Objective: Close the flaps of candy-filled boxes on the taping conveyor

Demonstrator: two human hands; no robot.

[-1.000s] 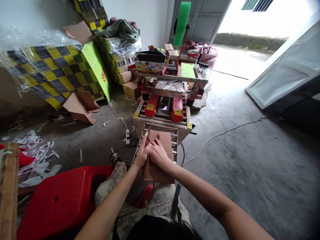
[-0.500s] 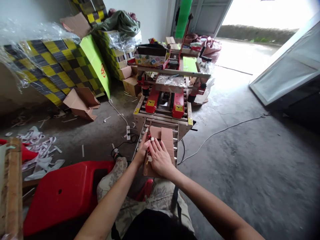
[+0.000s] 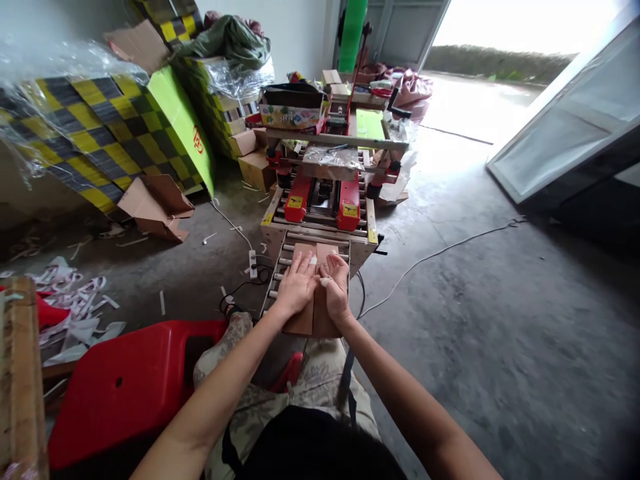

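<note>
**Two hands on a cardboard box, on the rollers before a red machine**

Underneath, a grey concrete floor, with white strips scattered at the left and a pale cable lying across the right. At the far right, strong daylight through a wide doorway, beside a leaning door leaf. Near the left leg, a red stool; just beyond its left side, a wooden plank. Straight ahead, a machine with red side units, and above its far part an upright green band.

On the short roller conveyor before this machine, the cardboard box, with flaps lying nearly flat and a narrow seam between them; its inside hidden from view. On the left flap, the left hand, pressed flat, with fingers straight and slightly apart. Over the right flap, the right hand, with fingers half bent and close together; cannot tell whether pinching the edge.

On top of the machine, a printed carton, open and dark inside, with contents impossible to tell. At the left, checkered cartons stacked under clear plastic film; on the floor before them, an opened brown box, tilted.
</note>
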